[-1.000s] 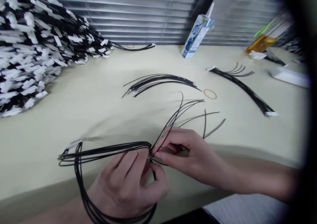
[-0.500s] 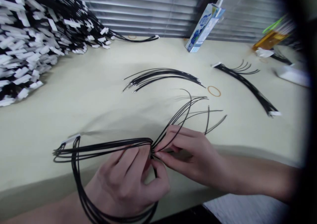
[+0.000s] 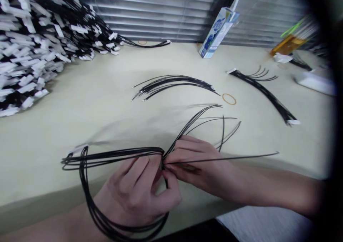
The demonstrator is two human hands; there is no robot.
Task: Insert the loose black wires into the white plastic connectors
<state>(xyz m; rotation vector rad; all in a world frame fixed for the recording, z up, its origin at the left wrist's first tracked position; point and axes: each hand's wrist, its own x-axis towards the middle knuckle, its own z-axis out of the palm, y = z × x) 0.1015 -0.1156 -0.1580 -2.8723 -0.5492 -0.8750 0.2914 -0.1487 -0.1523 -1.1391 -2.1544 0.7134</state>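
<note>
My left hand is closed on a looped bundle of thin black wires that ends in a white connector at the left and curls under my wrist. My right hand pinches the wires where they meet my left fingertips. One single black wire sticks out flat to the right across my right hand. Other loose wire ends fan up and to the right behind my fingers. Both hands are at the near edge of the beige table.
A big heap of black wire harnesses with white connectors fills the far left. A loose fan of black wires, a rubber band, another harness, a blue-white carton and a white tray lie farther back.
One wire that stood curved upward behind my right hand now lies stretched out flat to the right. Both hands stay in about the same place.
</note>
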